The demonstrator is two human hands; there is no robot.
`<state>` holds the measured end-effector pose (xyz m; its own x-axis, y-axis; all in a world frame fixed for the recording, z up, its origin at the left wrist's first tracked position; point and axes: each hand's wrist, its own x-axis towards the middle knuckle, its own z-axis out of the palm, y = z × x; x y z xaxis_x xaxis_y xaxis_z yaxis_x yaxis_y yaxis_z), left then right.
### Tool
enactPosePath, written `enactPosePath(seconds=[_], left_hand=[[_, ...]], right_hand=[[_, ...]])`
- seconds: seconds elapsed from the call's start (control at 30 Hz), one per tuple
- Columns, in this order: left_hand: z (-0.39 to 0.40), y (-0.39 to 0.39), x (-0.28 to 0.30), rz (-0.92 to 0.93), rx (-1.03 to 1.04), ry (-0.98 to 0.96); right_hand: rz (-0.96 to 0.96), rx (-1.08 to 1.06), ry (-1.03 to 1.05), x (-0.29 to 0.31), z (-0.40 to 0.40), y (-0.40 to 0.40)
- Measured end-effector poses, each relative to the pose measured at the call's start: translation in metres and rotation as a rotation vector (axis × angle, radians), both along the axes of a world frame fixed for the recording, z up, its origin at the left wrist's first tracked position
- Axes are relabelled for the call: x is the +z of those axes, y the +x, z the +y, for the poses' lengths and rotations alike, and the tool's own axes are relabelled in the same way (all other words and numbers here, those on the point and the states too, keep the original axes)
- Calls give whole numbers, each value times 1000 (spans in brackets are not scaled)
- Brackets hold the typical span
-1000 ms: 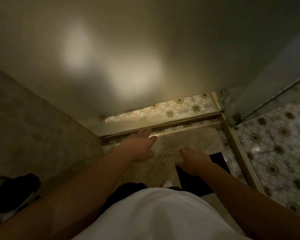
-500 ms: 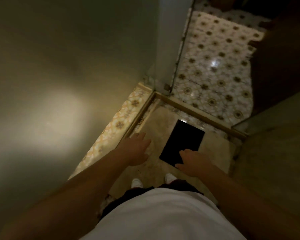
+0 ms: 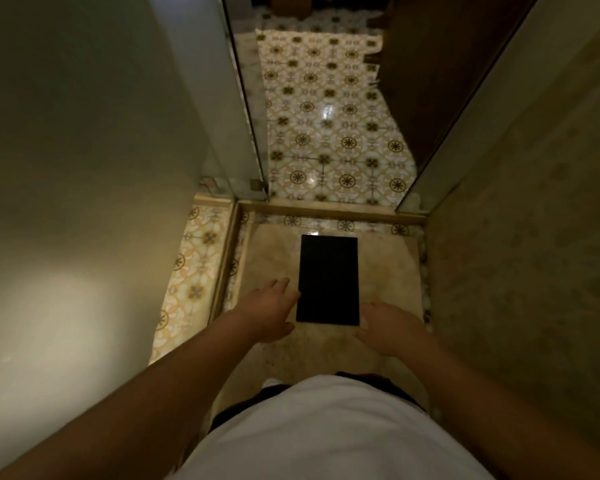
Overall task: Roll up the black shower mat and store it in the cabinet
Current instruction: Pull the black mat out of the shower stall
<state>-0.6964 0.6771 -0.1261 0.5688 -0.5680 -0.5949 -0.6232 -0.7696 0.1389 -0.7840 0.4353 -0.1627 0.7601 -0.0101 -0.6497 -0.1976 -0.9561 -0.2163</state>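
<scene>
We see the black shower mat [image 3: 328, 279] lying flat and fully unrolled on the beige stone shower floor [image 3: 388, 271], long axis running away from us, near edge just ahead of both hands. Left hand [image 3: 270, 311] reaches out at the mat's near-left corner, fingers extended and loosely together, tips appearing to touch the left edge; we cannot tell if they press down. Right hand [image 3: 388, 329] is at the near-right corner, fingers lightly curled, holding nothing. Mat reads as a thin rectangle, matte, 4 crisp corners, no curl or wrinkle; we judge it light and flexible, probably rubbery, so it should roll without creasing but may cling to the stone. Surface texture too dark to tell. Best hold in our view: pinch the 2 near corners, lift the short edge, roll away. Around it: a raised stone curb [image 3: 329, 205], glossy patterned floor tiles [image 3: 326, 126] beyond, a glass panel [image 3: 246, 109] left, smooth wall [image 3: 84, 168]. Cabinet not identifiable here.
</scene>
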Motion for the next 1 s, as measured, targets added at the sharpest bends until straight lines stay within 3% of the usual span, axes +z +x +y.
enactPosePath(seconds=[0.63, 1.0], left_hand=[[-51, 17, -59, 161, 83, -1], [-42, 76, -189, 226, 61, -3]], right_hand=[[142, 5, 44, -53, -61, 16], [75, 2, -42, -172, -42, 54]])
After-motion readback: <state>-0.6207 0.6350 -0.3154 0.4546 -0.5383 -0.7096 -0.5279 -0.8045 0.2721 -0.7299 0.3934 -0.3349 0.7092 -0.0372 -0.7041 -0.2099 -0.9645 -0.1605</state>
